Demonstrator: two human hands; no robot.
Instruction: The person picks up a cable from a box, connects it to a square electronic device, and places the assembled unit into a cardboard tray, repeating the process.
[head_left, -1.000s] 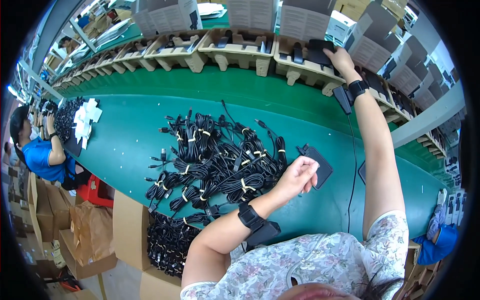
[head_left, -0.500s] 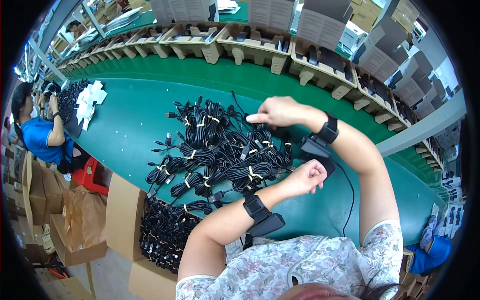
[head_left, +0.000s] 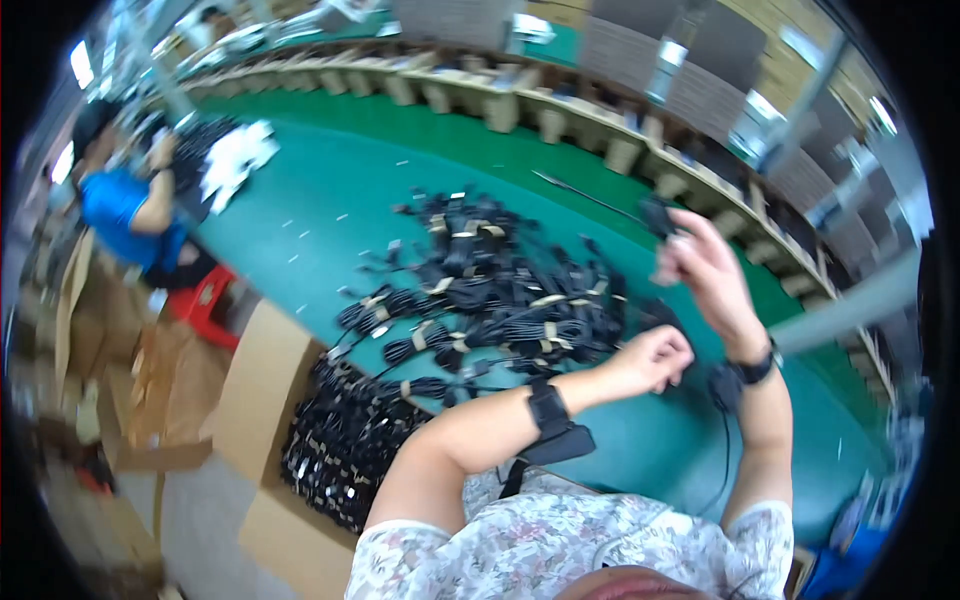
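My right hand (head_left: 706,268) is raised at the right, above the far side of the bench. Its thumb and fingers close on a bundled black cable (head_left: 655,214), whose loose end sticks out to the left. My left hand (head_left: 648,362) hovers low with its fingers curled in, and nothing shows in them. Beside it, partly hidden, is a dark object (head_left: 657,314) on the bench. A pile of black USB cables (head_left: 500,290), tied in coils with pale bands, lies left of both hands. The picture is blurred by motion.
An open carton (head_left: 262,390) full of cable bundles stands below the bench edge at left. Moulded pulp trays (head_left: 500,108) line the far side of the green bench (head_left: 300,215). A grey post (head_left: 850,305) rises at right. A co-worker in blue (head_left: 125,210) is at far left.
My right hand has moved from the pile's top edge to the right, bringing a cable bundle with it. My left hand has stayed curled. The whole view has tilted and shifted.
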